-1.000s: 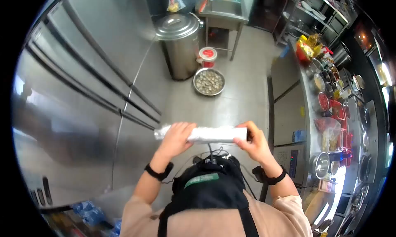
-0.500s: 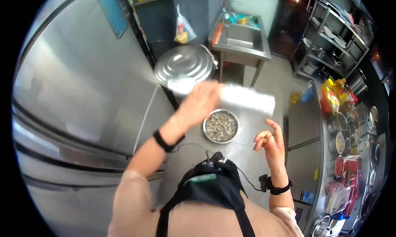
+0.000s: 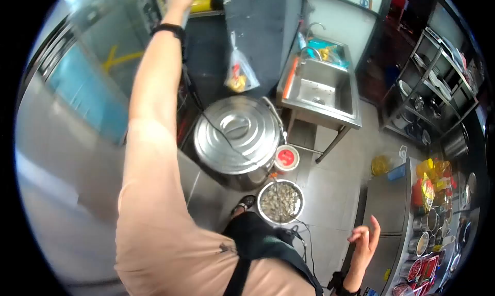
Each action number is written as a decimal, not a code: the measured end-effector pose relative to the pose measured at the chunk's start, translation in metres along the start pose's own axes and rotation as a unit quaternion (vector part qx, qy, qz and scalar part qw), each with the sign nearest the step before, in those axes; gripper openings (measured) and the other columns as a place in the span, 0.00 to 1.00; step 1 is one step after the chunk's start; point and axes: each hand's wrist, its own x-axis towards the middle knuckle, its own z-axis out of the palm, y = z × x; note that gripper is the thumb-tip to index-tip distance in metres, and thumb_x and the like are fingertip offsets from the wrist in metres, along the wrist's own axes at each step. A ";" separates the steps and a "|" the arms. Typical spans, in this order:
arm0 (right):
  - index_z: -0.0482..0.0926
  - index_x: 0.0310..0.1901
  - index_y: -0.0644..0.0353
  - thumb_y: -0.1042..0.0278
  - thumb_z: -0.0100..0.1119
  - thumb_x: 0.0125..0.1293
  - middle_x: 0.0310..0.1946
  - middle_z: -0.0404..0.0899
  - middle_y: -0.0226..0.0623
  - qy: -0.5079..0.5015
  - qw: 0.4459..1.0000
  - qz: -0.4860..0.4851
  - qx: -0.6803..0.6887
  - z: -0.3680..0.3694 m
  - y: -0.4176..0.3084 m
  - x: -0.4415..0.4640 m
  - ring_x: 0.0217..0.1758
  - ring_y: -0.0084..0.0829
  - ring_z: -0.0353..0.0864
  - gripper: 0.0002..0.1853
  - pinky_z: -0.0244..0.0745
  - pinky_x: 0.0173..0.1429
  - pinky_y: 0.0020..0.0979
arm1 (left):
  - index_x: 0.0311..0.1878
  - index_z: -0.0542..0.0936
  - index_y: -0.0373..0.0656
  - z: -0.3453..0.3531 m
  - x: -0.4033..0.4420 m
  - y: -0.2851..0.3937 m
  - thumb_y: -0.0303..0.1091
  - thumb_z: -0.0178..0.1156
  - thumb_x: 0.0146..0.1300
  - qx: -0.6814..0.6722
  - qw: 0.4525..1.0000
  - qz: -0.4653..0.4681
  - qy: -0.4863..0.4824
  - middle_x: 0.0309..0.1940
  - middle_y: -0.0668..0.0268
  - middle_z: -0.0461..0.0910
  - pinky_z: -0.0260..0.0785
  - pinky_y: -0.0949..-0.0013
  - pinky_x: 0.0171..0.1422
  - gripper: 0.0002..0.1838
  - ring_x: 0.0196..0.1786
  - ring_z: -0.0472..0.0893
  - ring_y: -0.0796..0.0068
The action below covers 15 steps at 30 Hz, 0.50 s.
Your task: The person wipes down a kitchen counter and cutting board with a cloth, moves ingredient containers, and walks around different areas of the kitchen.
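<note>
My left hand (image 3: 178, 1) is raised at the top edge of the view, beside a shelf. Its fingers are partly cut off, and they are closed round a pale, shiny roll (image 3: 186, 12), of which only a narrow part shows. My right hand (image 3: 367, 239) is low on the right, near the steel counter (image 3: 384, 206). It holds nothing; its fingers are apart and loosely bent. On the floor in front of me stands a round metal bowl (image 3: 262, 212) filled with small greyish pieces, perhaps shellfish.
Behind the bowl are a large lidded metal pot (image 3: 238, 133) and a small red-topped tub (image 3: 286, 158). A steel sink (image 3: 330, 87) stands beyond. A yellow roll (image 3: 203, 5) lies on the shelf. Cables hang past the pot. A rack (image 3: 433, 84) stands at right.
My left hand has moved from above the bowl up to the shelf at upper left, taking the shiny roll along. My right hand has dropped lower and to the right. The view has shifted.
</note>
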 end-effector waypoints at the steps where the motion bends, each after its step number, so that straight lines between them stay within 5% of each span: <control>1: 0.58 0.62 0.63 0.66 0.47 0.68 0.29 0.74 0.35 0.036 0.999 0.009 -0.012 0.006 0.009 0.004 0.24 0.19 0.71 0.23 0.71 0.31 0.22 | 0.51 0.71 0.37 0.028 0.028 -0.041 0.26 0.60 0.46 -0.138 0.990 -0.016 -0.004 0.39 0.58 0.76 0.71 0.67 0.46 0.24 0.42 0.75 0.67; 3: 0.59 0.62 0.62 0.64 0.47 0.68 0.28 0.73 0.34 0.112 0.993 0.022 -0.015 0.021 0.019 0.002 0.24 0.19 0.70 0.23 0.70 0.30 0.22 | 0.50 0.70 0.33 0.069 0.096 -0.122 0.51 0.66 0.48 0.136 0.990 0.037 0.023 0.46 0.44 0.76 0.66 0.57 0.54 0.34 0.51 0.76 0.50; 7: 0.59 0.62 0.61 0.65 0.50 0.67 0.32 0.74 0.34 0.232 0.964 0.106 -0.077 0.077 -0.005 -0.012 0.30 0.22 0.71 0.24 0.74 0.37 0.26 | 0.51 0.69 0.33 0.158 0.136 -0.212 0.53 0.65 0.50 0.080 0.995 0.009 0.058 0.46 0.45 0.76 0.66 0.58 0.55 0.35 0.52 0.75 0.49; 15: 0.61 0.61 0.60 0.67 0.48 0.68 0.30 0.73 0.32 0.345 0.913 0.177 -0.125 0.176 -0.028 0.014 0.28 0.19 0.70 0.21 0.72 0.36 0.23 | 0.51 0.68 0.33 0.290 0.157 -0.290 0.47 0.62 0.55 0.028 0.997 0.015 0.075 0.45 0.45 0.76 0.67 0.56 0.52 0.29 0.51 0.75 0.46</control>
